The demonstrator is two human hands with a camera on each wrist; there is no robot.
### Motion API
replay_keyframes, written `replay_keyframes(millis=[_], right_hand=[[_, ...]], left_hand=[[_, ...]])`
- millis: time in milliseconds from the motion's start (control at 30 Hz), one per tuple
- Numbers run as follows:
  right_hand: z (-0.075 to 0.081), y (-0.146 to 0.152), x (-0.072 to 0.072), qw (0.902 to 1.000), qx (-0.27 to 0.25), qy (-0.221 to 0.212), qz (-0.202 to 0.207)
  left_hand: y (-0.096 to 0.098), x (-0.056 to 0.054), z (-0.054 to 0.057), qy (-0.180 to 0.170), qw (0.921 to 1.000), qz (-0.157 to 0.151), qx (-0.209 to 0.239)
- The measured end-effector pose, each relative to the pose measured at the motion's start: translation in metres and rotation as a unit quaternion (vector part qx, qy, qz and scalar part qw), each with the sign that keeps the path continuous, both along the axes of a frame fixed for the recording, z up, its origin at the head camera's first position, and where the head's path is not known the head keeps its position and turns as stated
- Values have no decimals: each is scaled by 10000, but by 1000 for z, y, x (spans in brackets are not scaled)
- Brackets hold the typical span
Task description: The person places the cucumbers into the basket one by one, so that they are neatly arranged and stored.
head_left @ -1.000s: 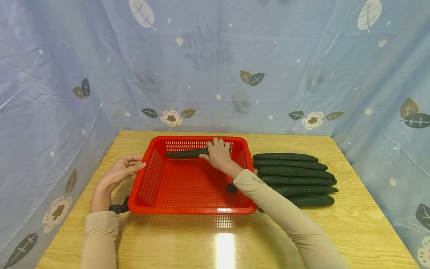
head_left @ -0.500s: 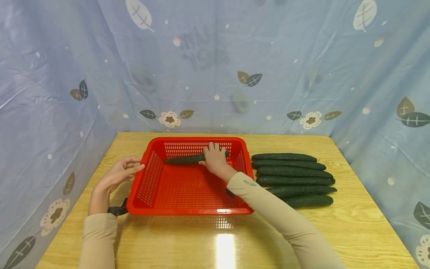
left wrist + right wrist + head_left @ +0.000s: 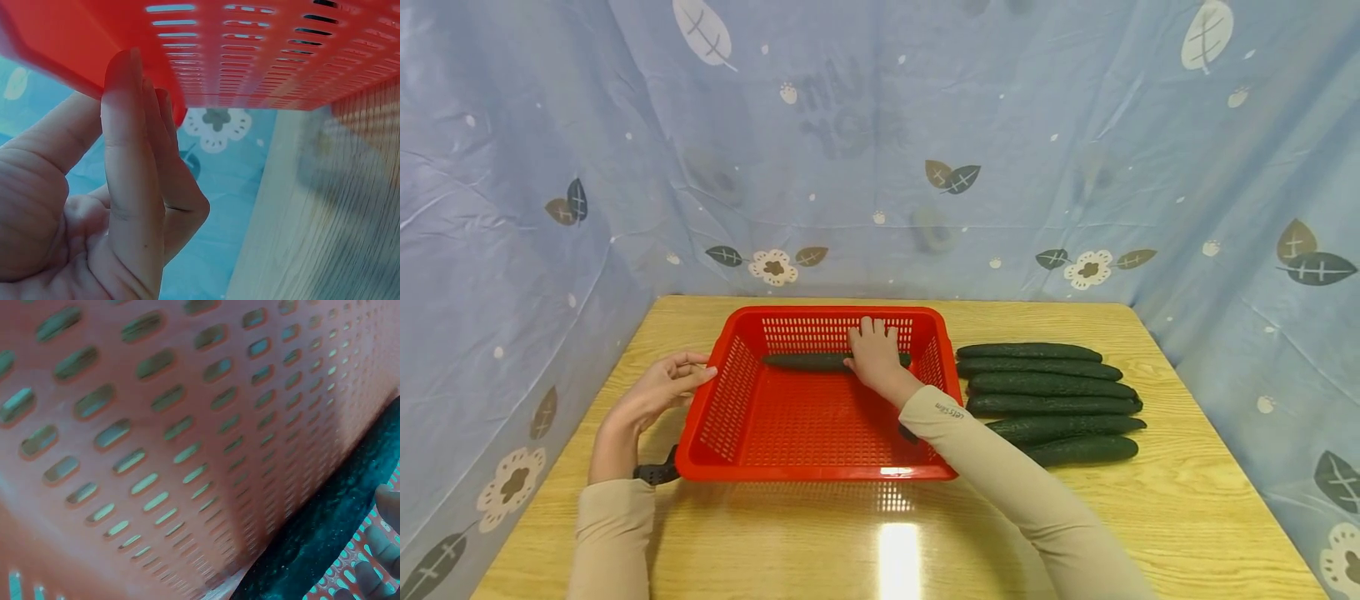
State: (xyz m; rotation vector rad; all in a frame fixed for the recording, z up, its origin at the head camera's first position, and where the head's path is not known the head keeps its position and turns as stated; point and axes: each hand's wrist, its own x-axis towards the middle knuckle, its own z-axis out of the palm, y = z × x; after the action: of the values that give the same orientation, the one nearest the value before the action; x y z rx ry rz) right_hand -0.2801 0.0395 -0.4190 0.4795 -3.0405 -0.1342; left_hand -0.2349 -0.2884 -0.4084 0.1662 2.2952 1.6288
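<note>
One dark green cucumber [image 3: 808, 362] lies inside a red plastic basket [image 3: 820, 474], along its back wall. Over this cucumber is my right hand [image 3: 880, 358], its fingers stretched toward the back wall. In the right wrist view, the cucumber [image 3: 325, 531] lies against the slotted wall, and a few fingertips [image 3: 381, 547] show loosely spread beside it. My left hand [image 3: 658, 392] pinches the basket's left rim between thumb and fingers. The left wrist view shows those fingers [image 3: 128, 150] against the red rim [image 3: 81, 56].
Several more cucumbers [image 3: 1052, 383] lie side by side right of the basket, partly behind my right sleeve. The wooden table [image 3: 760, 542] bears everything. A blue patterned curtain [image 3: 880, 150] closes off the back and sides.
The cucumber in the basket has come down from a raised position near the back rim to the floor, with my right hand lowering. My left hand stays at the rim.
</note>
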Motion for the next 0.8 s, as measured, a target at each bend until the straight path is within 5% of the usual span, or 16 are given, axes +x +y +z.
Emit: replay_keyframes(millis=[800], right_hand=[[23, 4, 0, 9916, -1153, -582, 101]], left_hand=[[-1, 1, 0, -10, 10000, 22, -3]])
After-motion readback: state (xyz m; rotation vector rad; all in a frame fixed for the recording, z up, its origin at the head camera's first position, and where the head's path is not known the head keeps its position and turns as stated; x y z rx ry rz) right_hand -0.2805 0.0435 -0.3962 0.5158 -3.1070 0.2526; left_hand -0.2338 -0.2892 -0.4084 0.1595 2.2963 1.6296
